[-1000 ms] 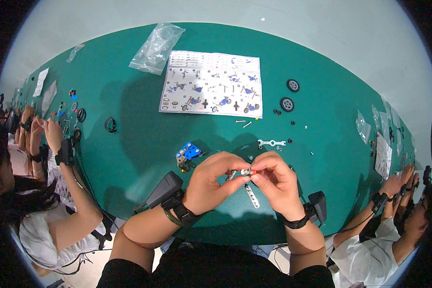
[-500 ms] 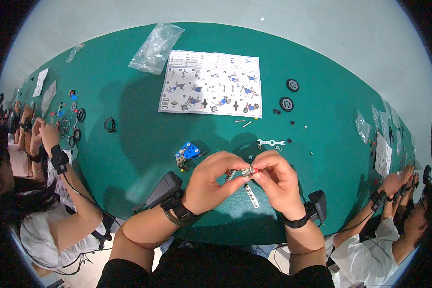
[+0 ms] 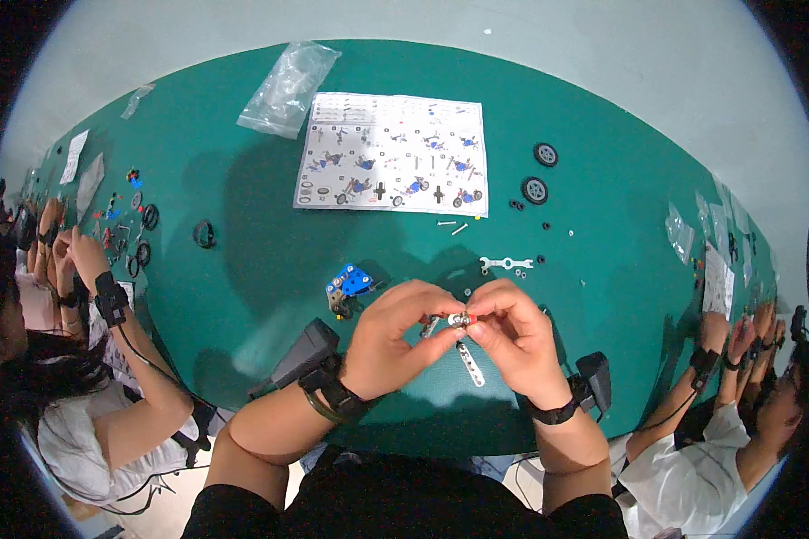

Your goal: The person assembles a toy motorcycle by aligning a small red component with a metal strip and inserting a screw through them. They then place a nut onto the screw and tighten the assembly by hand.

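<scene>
Both my hands meet over the near part of the green table (image 3: 270,242). Thumb and fingers of my left hand (image 3: 409,328) pinch a small metal assembly (image 3: 459,321) from its left side. On its right side my right hand (image 3: 512,332) pinches the same assembly, where a small red piece shows at the fingertips. A perforated silver strip (image 3: 470,365) hangs down below it, slanting to the right. The joints between the parts are too small to make out. Just left of my left hand lies a blue and metal assembly (image 3: 349,286).
Beyond my hands are an instruction sheet (image 3: 391,157), a plastic bag (image 3: 289,90), two screws (image 3: 453,226) and a silver wrench (image 3: 507,263). Two wheels (image 3: 536,190) lie to the right, a black ring (image 3: 205,234) to the left. Other people work at both sides.
The metal assembly has turned slightly between my fingertips, and my hands stay almost in place. At the right, a co-worker's hands have shifted a little.
</scene>
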`<state>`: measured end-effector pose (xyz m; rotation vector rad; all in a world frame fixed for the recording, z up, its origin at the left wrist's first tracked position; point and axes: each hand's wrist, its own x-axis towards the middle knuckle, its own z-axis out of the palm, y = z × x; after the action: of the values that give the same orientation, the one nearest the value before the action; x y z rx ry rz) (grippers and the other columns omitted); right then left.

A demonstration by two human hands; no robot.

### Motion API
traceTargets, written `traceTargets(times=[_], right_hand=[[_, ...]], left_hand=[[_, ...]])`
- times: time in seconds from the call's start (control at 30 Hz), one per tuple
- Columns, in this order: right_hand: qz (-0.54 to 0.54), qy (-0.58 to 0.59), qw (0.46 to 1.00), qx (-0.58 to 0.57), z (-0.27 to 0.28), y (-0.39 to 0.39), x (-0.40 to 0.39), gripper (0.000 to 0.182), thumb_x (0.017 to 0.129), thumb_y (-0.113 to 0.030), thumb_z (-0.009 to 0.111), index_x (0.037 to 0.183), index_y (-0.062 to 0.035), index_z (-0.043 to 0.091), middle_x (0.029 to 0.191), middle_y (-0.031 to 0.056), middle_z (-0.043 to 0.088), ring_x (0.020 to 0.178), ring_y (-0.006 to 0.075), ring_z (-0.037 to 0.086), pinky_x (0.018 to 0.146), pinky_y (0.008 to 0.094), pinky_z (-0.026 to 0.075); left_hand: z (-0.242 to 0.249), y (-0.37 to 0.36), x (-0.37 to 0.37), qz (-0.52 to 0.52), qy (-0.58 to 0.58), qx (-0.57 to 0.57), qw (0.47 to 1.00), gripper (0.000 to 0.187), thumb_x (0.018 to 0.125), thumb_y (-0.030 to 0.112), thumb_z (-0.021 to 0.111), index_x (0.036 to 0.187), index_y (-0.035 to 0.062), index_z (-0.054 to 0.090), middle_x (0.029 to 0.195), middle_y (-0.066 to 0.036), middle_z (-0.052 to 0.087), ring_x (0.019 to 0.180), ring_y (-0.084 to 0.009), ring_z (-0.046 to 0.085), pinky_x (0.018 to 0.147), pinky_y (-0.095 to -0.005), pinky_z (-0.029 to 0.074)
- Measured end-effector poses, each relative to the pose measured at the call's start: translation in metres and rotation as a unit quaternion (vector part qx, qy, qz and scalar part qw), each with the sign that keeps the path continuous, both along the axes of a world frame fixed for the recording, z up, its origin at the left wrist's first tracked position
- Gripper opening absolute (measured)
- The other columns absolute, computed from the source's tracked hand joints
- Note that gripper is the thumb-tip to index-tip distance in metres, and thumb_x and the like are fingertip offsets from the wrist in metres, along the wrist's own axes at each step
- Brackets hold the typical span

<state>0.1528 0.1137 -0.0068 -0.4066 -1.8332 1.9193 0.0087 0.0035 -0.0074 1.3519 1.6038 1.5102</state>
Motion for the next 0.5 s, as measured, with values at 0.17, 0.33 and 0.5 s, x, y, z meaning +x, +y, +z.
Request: traceTargets(times=[0.17,0.33,0.5], right_hand=[[-0.010,0.016,1.000,-0.022,0.0013,-0.0010,-0.0009,0.014,0.085,0.002,0.054,0.098,-0.0021,0.051,0.096,0.0061,0.048,0.086,0.0099,0.050,0.072,0.0219,0.042],[-0.009,0.005,1.000,-0.015,0.0014,0.0001,0.0003,0.013,0.084,0.001,0.054,0.097,-0.0020,0.051,0.095,0.0060,0.048,0.086,0.0099,0.050,0.073,0.0220,0.042],[-0.014,0.002,1.000,0.008,0.0017,-0.0002,0.0000,0.013,0.084,0.001,0.055,0.097,-0.0021,0.052,0.095,0.0062,0.049,0.085,0.0104,0.050,0.072,0.0221,0.042]], left_hand=[[-0.0003,0.0005,-0.0019,0.004,0.017,0.016,1.000,0.026,0.070,0.004,0.071,0.094,0.0060,0.062,0.093,-0.007,0.061,0.080,-0.0158,0.056,0.067,-0.0258,0.043],[-0.0026,0.0006,-0.0015,0.012,0.023,0.025,0.999,0.027,0.070,0.004,0.072,0.094,0.0064,0.062,0.091,-0.006,0.059,0.080,-0.0153,0.055,0.067,-0.0253,0.043],[-0.0015,-0.0011,-0.0010,0.014,0.013,0.004,1.000,0.025,0.070,0.005,0.072,0.094,0.0069,0.062,0.089,-0.006,0.058,0.078,-0.0140,0.054,0.066,-0.0240,0.043]])
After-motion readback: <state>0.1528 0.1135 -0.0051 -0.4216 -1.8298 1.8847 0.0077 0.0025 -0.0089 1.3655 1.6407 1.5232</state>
